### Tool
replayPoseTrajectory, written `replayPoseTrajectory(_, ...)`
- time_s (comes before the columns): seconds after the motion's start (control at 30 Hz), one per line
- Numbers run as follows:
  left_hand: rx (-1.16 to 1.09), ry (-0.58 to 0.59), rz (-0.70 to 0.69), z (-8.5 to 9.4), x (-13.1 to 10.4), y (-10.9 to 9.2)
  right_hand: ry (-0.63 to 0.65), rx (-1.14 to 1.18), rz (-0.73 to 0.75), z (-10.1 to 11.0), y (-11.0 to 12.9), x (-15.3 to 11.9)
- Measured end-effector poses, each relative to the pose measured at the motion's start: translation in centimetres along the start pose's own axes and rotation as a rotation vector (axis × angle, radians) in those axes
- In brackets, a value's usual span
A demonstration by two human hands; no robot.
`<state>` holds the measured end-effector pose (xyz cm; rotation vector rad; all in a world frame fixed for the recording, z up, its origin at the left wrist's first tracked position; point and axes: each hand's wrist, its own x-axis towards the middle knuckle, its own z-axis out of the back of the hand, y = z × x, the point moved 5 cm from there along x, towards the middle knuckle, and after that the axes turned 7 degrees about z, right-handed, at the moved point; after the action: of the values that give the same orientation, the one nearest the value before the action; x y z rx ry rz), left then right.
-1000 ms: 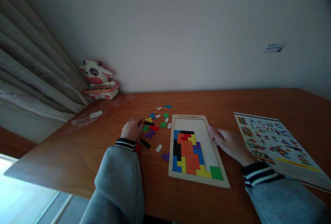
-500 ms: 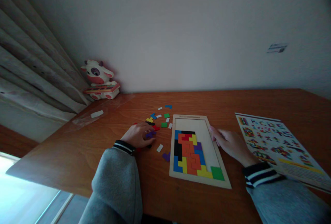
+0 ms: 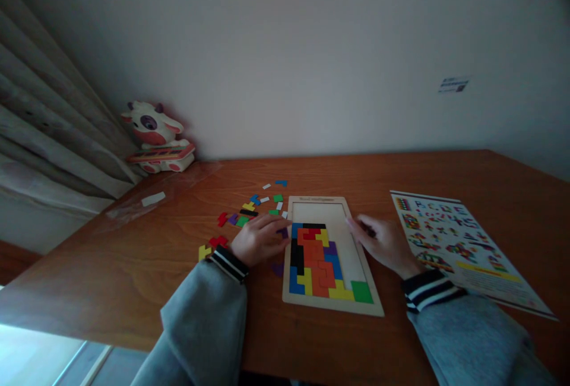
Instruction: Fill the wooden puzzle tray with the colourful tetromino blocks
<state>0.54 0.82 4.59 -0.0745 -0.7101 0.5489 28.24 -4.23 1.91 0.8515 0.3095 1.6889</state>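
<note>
— Purple flat puzzle piece (image 3: pixel 282 233), one. Location and keeping?

— At 10 o'clock on the wooden puzzle tray (image 3: pixel 320 212), by the rim. Left hand (image 3: pixel 258 240), fingers drawn together, appears to pinch it at the fingertips.

— Handling notes?

— Judged light, stiff, hard to break; smooth enough to slide if pressed off-centre. Best taken by opposite side edges, thumb against two fingers, corners left free.

— And the tray?

— Also stiff; judged light enough to skid. Best held by a long side. Right hand (image 3: pixel 385 243) has its fingertips at the rim, 2 o'clock; whether they clamp it, cannot tell.

— Defects of view?

— Purple flat puzzle piece: outline mostly covered, shape not recorded. Second purple piece (image 3: pixel 278 269), 9 o'clock, just outside the tray: dim, partly under the left hand. Printed sheet (image 3: pixel 463 249), 3 o'clock: small text unreadable. Grey left sleeve (image 3: pixel 205 315): cut off at the frame's lower edge.
</note>
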Motion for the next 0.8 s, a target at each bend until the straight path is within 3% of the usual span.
replayPoseTrajectory(0.2, -0.033, -0.068, -0.125, -2.2, 1.7, -5.1, 0.268, 0.274, 0.059, -2.0, 3.1, -0.2)
replayPoseTrajectory(0.37, -0.109, -0.118, -0.195, -3.0, 2.1, -6.9, 0.26, 0.424, 0.02, -3.1, 3.6, -0.2)
replayPoseTrajectory(0.53, -0.121, -0.113, -0.179, -3.2, 2.1, -7.2, 0.267, 0.567, -0.072, -2.6, 2.5, -0.1)
replayPoseTrajectory(0.63, -0.151, -0.037, -0.171, -3.5, 2.0, -7.0, 0.331, 0.56, -0.126, -1.7, 1.8, -0.2)
replayPoseTrajectory(0.8, -0.164, 0.306, -0.262, -5.0, 1.2, -7.7, 0.49, 0.455, -0.135, -0.8, 1.1, -0.6)
